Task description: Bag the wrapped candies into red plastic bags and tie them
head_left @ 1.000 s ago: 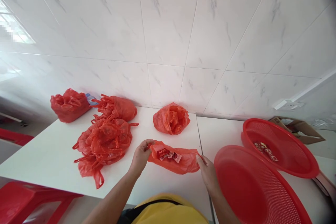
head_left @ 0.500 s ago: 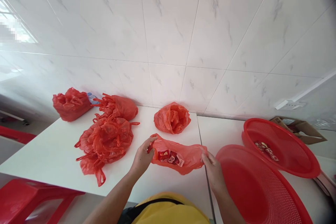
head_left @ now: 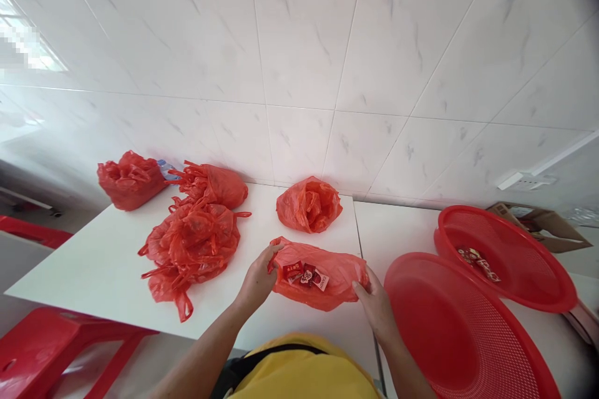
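A thin red plastic bag (head_left: 341, 262) is stretched sideways between my two hands, low over the white table. My left hand (head_left: 259, 274) pinches its left end and my right hand (head_left: 375, 302) grips the right end. Several small wrapped candies (head_left: 306, 275) in red and white wrappers show in the left half of the bag. Just beyond it, against the wall, stands another red bag (head_left: 309, 206) with its top gathered. The fingertips of both hands are partly covered by folds of plastic.
Left on the table (head_left: 93, 255) lie a heap of knotted red bags (head_left: 196, 243), a further bag (head_left: 130, 182) and a plastic bottle (head_left: 167, 169). To the right are an overlapping red basket (head_left: 435, 324) and a second basket (head_left: 519, 249) holding packets. A cardboard box (head_left: 547, 224) and red stool (head_left: 60, 336) are nearby.
The bag's right end has come slightly inward with my right hand, and its mouth sags wider, showing the candies more fully. The view has shifted slightly.
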`<state>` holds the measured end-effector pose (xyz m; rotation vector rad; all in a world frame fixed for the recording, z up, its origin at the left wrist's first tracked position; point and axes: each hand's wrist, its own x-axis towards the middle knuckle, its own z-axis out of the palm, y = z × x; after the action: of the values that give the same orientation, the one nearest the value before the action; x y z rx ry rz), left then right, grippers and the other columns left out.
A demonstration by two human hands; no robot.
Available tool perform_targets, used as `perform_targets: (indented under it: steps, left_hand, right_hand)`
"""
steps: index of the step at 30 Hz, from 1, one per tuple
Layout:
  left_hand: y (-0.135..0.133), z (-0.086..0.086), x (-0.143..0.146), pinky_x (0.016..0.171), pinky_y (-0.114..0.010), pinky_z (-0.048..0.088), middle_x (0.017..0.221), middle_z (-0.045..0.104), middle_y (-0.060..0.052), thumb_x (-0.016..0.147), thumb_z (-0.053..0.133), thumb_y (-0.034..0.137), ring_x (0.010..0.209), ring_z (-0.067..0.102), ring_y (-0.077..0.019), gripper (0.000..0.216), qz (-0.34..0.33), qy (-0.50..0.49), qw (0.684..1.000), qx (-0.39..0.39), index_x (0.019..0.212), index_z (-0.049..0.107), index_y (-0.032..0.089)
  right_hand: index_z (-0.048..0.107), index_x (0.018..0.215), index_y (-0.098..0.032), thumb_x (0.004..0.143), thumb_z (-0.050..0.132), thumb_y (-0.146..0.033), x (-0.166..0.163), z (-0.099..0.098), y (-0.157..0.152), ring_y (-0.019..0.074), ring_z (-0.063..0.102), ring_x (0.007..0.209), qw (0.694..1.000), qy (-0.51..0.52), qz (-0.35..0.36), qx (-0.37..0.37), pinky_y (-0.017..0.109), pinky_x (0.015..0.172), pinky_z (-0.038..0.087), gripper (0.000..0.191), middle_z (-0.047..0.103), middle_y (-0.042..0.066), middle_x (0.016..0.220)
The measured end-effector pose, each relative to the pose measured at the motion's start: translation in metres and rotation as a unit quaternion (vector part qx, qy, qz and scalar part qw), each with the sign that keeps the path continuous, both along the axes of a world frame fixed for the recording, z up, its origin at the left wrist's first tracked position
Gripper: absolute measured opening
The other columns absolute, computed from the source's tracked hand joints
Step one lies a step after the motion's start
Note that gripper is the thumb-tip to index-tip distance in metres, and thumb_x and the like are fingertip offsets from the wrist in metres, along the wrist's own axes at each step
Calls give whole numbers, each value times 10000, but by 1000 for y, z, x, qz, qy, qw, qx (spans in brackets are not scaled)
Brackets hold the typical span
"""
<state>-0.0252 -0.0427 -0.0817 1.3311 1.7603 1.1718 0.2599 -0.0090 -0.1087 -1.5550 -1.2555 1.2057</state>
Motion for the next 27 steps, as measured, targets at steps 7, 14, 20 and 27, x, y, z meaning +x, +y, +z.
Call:
perform_targets:
  steps: [7,14,20,27]
  left_hand:
    - [7,7,1,769,-304,468,989,681,-52,625,487,31,675,581,-167,602,2,-3,1000,2,1145,677,268]
    - [8,21,4,723,-266,509,1085,653,-58,679,422,48,772,606,-142,624,-51,78,996,14,1248,583,250]
    - [8,-5,2,698,-248,515,1295,578,-61,688,408,36,799,610,-122,620,-85,122,989,-19,1252,551,250]
    - [8,-4,3,668,-235,510,1354,539,-53,699,399,37,789,600,-112,629,-93,127,987,-40,1278,526,250]
  right_hand:
    - [517,1352,-244,684,635,-393,-4,11,9,272,609,1114,1000,-12,8,0,344,885,514,695,671,55,1191]
    - [324,1468,-206,783,536,-458,-3,28,12,236,586,1149,995,-92,28,-8,332,922,477,760,602,80,1291]
    - [222,1496,-207,816,502,-442,0,5,11,237,601,1121,987,-131,77,-45,345,920,467,772,610,98,1267]
    - [195,1504,-232,828,500,-418,-1,1,8,232,592,1132,988,-124,83,-47,352,926,464,765,606,94,1273]
